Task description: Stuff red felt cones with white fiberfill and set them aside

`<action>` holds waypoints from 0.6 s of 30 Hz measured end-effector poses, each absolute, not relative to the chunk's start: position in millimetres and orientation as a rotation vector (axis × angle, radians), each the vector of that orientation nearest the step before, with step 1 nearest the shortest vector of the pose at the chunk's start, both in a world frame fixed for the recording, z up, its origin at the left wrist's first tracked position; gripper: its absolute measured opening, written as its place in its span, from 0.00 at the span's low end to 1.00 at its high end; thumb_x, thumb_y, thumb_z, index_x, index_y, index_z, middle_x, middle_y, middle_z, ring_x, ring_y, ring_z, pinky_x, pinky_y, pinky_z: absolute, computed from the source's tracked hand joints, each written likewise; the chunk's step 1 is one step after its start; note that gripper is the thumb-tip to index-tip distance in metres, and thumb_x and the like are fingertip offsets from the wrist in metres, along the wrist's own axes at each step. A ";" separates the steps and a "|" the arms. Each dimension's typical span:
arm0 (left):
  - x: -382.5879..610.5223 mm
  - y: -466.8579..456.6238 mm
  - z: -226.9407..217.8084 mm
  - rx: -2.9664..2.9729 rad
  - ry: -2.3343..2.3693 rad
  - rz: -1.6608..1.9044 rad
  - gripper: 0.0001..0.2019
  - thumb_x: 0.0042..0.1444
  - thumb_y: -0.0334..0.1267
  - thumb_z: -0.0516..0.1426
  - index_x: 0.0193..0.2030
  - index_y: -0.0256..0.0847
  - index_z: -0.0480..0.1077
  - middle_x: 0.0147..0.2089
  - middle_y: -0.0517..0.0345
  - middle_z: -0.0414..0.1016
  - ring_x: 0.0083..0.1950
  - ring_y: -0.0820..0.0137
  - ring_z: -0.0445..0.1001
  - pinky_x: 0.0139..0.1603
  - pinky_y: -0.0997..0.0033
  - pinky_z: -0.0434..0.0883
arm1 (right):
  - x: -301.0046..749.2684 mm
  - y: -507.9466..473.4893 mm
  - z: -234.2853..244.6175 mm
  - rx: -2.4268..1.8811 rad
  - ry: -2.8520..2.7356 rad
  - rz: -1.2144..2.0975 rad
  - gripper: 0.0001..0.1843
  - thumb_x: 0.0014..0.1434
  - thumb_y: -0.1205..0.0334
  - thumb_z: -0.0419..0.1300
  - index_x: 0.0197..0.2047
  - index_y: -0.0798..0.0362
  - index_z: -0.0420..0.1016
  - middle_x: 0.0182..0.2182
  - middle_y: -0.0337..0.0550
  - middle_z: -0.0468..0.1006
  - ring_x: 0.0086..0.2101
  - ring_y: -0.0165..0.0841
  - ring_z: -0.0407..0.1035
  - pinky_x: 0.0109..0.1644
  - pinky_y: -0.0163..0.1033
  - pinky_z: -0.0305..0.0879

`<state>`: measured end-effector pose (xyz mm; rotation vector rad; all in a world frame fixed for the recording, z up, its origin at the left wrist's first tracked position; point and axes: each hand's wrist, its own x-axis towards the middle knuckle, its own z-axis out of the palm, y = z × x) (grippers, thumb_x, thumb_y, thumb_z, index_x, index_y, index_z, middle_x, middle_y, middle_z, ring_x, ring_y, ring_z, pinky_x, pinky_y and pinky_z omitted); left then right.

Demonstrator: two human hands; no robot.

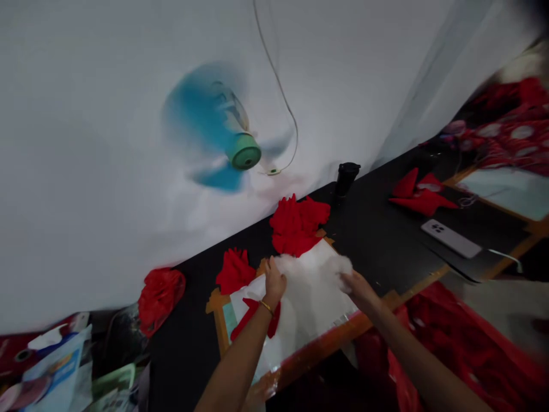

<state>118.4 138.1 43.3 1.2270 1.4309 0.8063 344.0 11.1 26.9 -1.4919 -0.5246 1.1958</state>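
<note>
My left hand (273, 283) and my right hand (358, 289) both grip a fluffy white wad of stuffing (315, 269), one at each end, above a white sheet (309, 320) on a wood-framed board (326, 343). The left wrist wears a thin bangle. A red fabric piece (251, 317) lies on the sheet beneath my left forearm. Both hands look closed on the stuffing, though the picture is blurred.
Piles of red fabric pieces (298, 226) (234, 269) (160, 294) lie on the black table by the white wall. A black cup (345, 177), a phone (450, 237), more red pieces (418, 194), a spinning blue fan (218, 134) with a hanging cord, and red cloth (450, 349) at the near right.
</note>
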 end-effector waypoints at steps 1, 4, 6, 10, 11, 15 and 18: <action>118.3 130.6 49.3 1.276 1.435 0.832 0.34 0.46 0.24 0.62 0.62 0.37 0.63 0.72 0.42 0.50 0.73 0.55 0.46 0.71 0.58 0.50 | 335.9 9.1 32.0 -1.443 -0.497 1.230 0.19 0.45 0.44 0.61 0.33 0.51 0.69 0.25 0.41 0.74 0.22 0.31 0.64 0.24 0.36 0.61; 116.5 98.9 67.9 1.310 1.321 0.813 0.33 0.50 0.31 0.61 0.64 0.42 0.61 0.67 0.44 0.60 0.63 0.58 0.64 0.60 0.60 0.65 | 306.3 5.4 46.8 -1.366 -0.549 1.362 0.18 0.49 0.44 0.58 0.34 0.50 0.68 0.25 0.40 0.73 0.22 0.30 0.63 0.24 0.34 0.61; 112.3 77.1 77.1 1.150 1.173 0.692 0.26 0.51 0.37 0.62 0.59 0.42 0.67 0.56 0.45 0.71 0.48 0.62 0.72 0.44 0.66 0.71 | 285.1 5.1 53.4 -1.334 -0.647 1.482 0.18 0.51 0.44 0.58 0.35 0.51 0.69 0.24 0.39 0.71 0.22 0.29 0.62 0.24 0.33 0.59; 84.8 54.5 80.7 0.975 1.227 0.694 0.12 0.46 0.43 0.65 0.34 0.37 0.75 0.32 0.54 0.74 0.29 0.71 0.67 0.30 0.73 0.65 | 252.0 10.1 49.3 -1.331 -0.877 1.562 0.16 0.54 0.47 0.57 0.32 0.53 0.69 0.22 0.35 0.67 0.22 0.27 0.59 0.24 0.32 0.58; 73.8 53.4 78.8 0.956 1.283 0.736 0.12 0.46 0.43 0.65 0.31 0.37 0.74 0.30 0.56 0.73 0.28 0.72 0.66 0.29 0.73 0.64 | 246.8 12.1 44.8 -1.362 -0.920 1.531 0.16 0.55 0.48 0.56 0.30 0.53 0.68 0.21 0.34 0.66 0.22 0.27 0.59 0.25 0.32 0.58; 32.5 53.9 65.3 0.970 1.429 0.854 0.10 0.47 0.44 0.63 0.30 0.39 0.73 0.28 0.60 0.71 0.28 0.72 0.66 0.32 0.73 0.64 | 230.4 18.1 24.3 -1.572 -1.020 1.348 0.19 0.57 0.46 0.54 0.26 0.53 0.67 0.20 0.36 0.67 0.22 0.29 0.62 0.26 0.34 0.61; 22.5 49.7 53.1 1.010 1.443 0.853 0.09 0.46 0.43 0.63 0.29 0.40 0.73 0.28 0.60 0.71 0.31 0.71 0.67 0.35 0.73 0.65 | 210.4 17.1 14.1 -1.630 -1.083 1.225 0.21 0.56 0.43 0.55 0.36 0.54 0.74 0.38 0.48 0.77 0.33 0.35 0.71 0.34 0.39 0.69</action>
